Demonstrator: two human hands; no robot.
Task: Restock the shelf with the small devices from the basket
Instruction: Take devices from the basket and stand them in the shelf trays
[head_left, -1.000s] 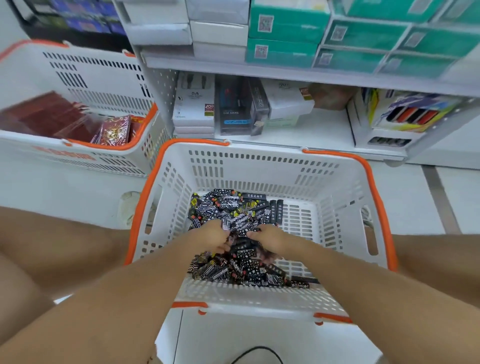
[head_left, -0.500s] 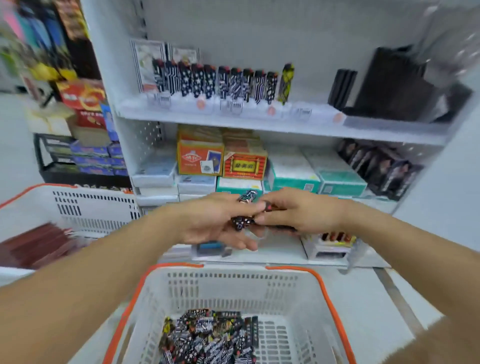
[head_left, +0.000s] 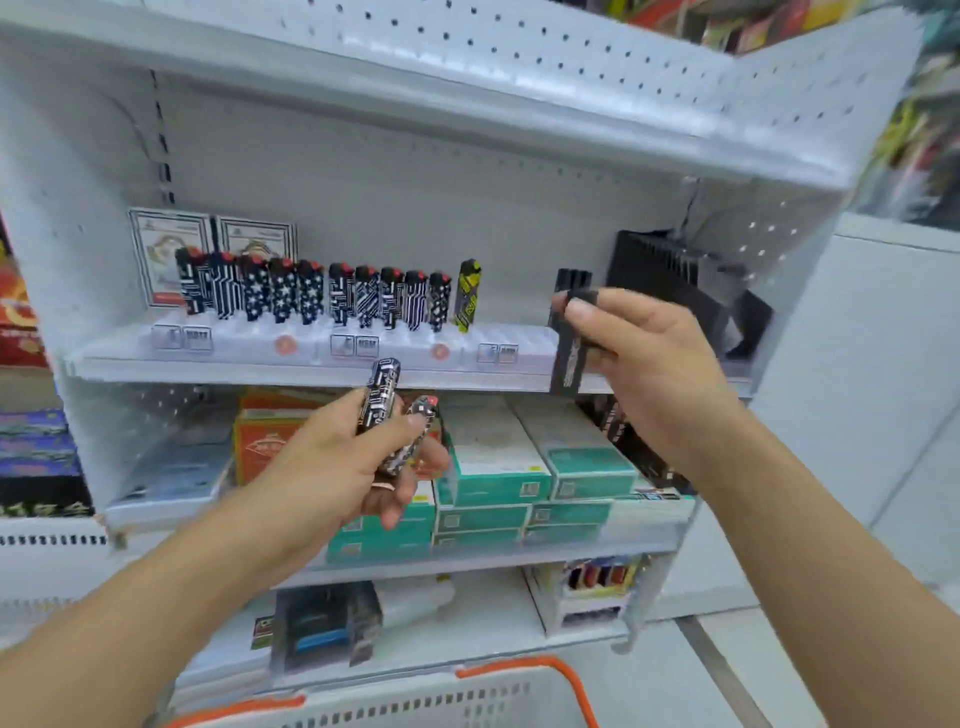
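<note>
My left hand (head_left: 332, 457) grips a few devices (head_left: 382, 400); my right hand (head_left: 639, 358) pinches a black one (head_left: 569, 353) at three o'clock of the shelf (head_left: 311, 364) row (head_left: 322, 296). A careless nudge could topple that upright row.

I am in a shop. Before me stands a white metal shelf (head_left: 332, 371) with pegboard sides, price labels (head_left: 353, 345) along its front edge and a row of patterned small devices (head_left: 311, 293) upright above them. Below that shelf lie stacked green boxes (head_left: 524, 488), and lower still, the orange rim of a shopping basket (head_left: 571, 680).
</note>
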